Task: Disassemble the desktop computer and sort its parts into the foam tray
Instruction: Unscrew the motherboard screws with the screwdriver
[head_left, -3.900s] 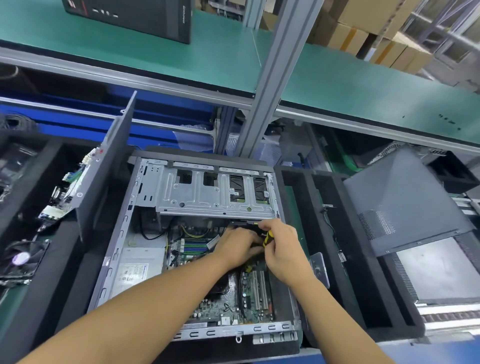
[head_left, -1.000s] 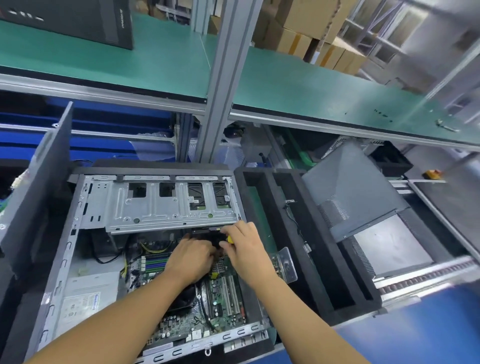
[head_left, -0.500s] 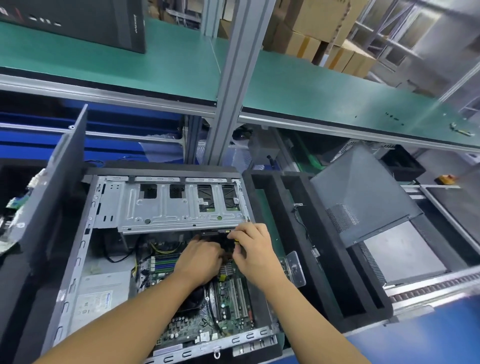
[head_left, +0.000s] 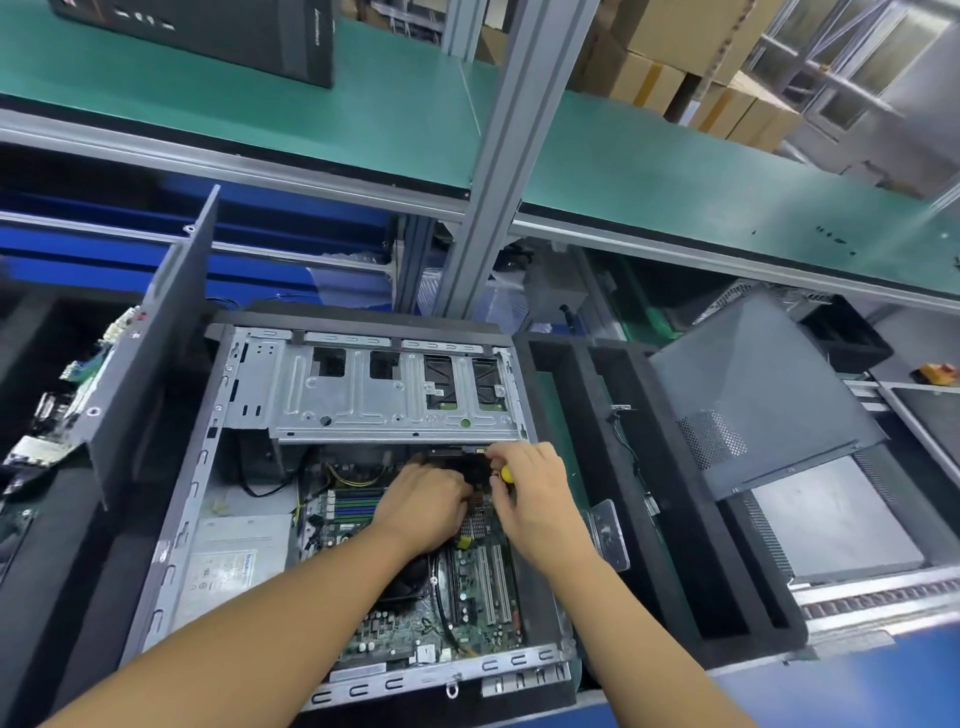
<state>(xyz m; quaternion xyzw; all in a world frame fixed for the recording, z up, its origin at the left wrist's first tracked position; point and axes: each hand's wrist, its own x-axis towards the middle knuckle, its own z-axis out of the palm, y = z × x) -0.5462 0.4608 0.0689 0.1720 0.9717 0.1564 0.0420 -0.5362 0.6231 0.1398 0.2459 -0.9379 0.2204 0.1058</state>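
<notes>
The open desktop case (head_left: 176, 525) lies flat in front of me, its green motherboard (head_left: 467, 608) and silver drive cage (head_left: 363, 400) exposed. Both hands reach in just below the cage. My right hand (head_left: 535, 499) grips a screwdriver with a yellow handle (head_left: 506, 474), the tip hidden among dark parts. My left hand (head_left: 426, 506) has its fingers curled down onto a dark component beside it; what they hold is hidden. The black foam tray (head_left: 691, 545) stands to the right of the case.
A grey side panel (head_left: 748, 395) leans over the tray's right end. Another panel (head_left: 150, 374) stands upright at the left, with removed boards (head_left: 62, 410) beyond it. A grey post (head_left: 514, 156) rises behind the case under a green shelf (head_left: 675, 171).
Both hands have stayed at the same spot under the drive cage with the screwdriver. Only the camera view has shifted slightly.
</notes>
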